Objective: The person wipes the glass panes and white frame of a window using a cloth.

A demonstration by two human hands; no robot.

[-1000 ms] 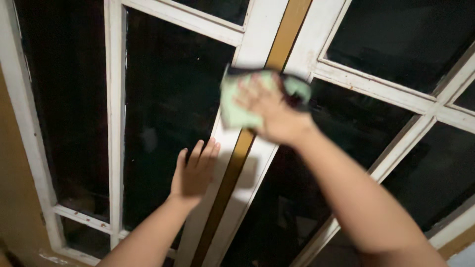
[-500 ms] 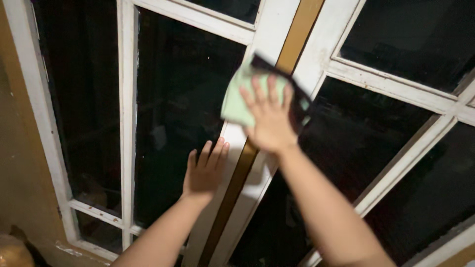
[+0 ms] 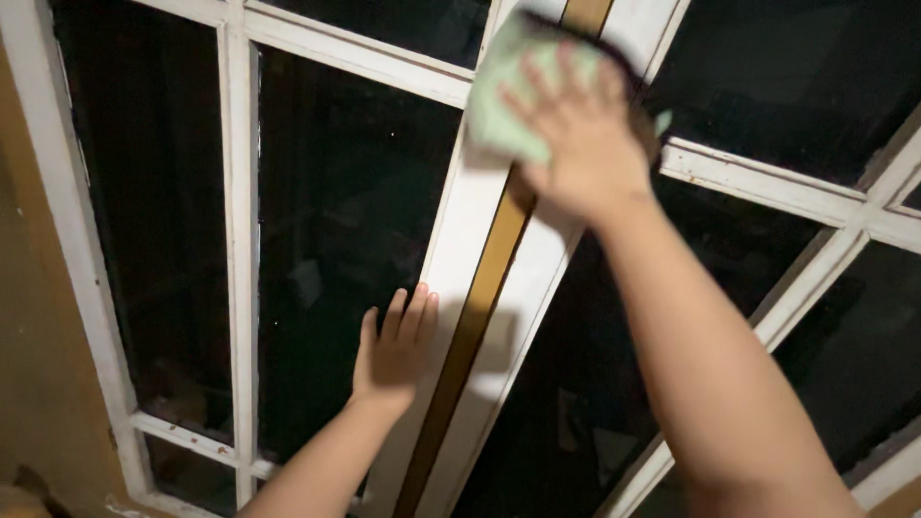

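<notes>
Showing a person at a white-framed window, seen from above the hands, with the central post (image 3: 480, 240) taken as landmark. Far left of the post, an ochre wall (image 3: 38, 364) borders the outer white frame member (image 3: 72, 240). Next toward the post stands a narrow dark pane (image 3: 153, 240), then a slim white upright bar (image 3: 240, 269), then a wider dark pane (image 3: 336, 230) lying just beside the post. The left hand (image 3: 391, 353) rests flat at the post's left edge, low on it, fingers (image 3: 411, 312) straight and close together, palm against the frame and the glass margin; it holds nothing. The post itself is two white boards with a brown-gold strip (image 3: 470, 336) running between them. High on the post, the right hand (image 3: 580, 134) is spread, pressing a pale green cloth (image 3: 499, 105) flat against the white wood and the strip; the cloth shows to the left of and above the fingers, with a dark edge at its top. Right of the post, a white crossbar (image 3: 758, 182) runs outward between dark panes (image 3: 787, 77), and a diagonal-looking bar (image 3: 815, 278) descends below it
</notes>
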